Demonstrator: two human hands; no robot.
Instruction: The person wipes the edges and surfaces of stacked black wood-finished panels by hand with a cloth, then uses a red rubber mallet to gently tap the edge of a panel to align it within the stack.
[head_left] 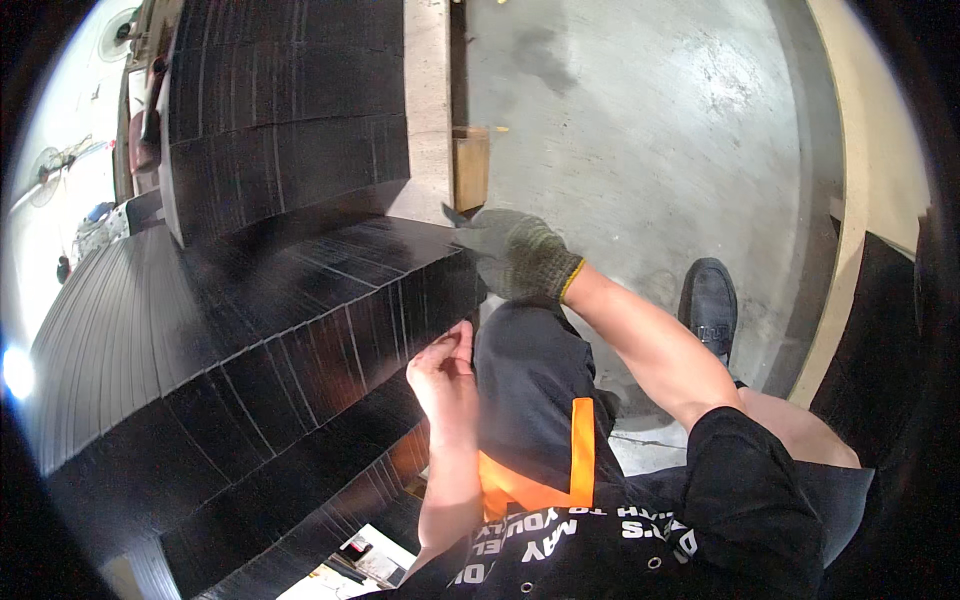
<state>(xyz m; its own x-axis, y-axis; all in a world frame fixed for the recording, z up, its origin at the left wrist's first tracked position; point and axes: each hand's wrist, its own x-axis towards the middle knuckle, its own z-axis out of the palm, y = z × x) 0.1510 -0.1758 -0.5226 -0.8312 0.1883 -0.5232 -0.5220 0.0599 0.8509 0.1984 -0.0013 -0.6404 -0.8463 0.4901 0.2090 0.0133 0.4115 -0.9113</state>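
Observation:
A long stack of thin black sheets [330,345] packed on edge lies in front of me, running from the left to my knee. At its near right end my bare left hand [443,375] has its fingers bent and pressed together, fingertips by the stack's side; what they pinch, if anything, is hidden. My right hand [518,255] wears a grey-green knitted glove with a yellow cuff edge. It is closed at the stack's right corner, with a dark pointed tip sticking out beside the board; whether that is a finger or a held thing does not show.
More black sheets [290,110] stand behind, beside a pale wooden board [428,100] with a wooden block [471,168] at its edge. Grey concrete floor [640,130] extends to the right, where a pale curved edge [850,200] runs. A black shoe [708,305] rests on the floor.

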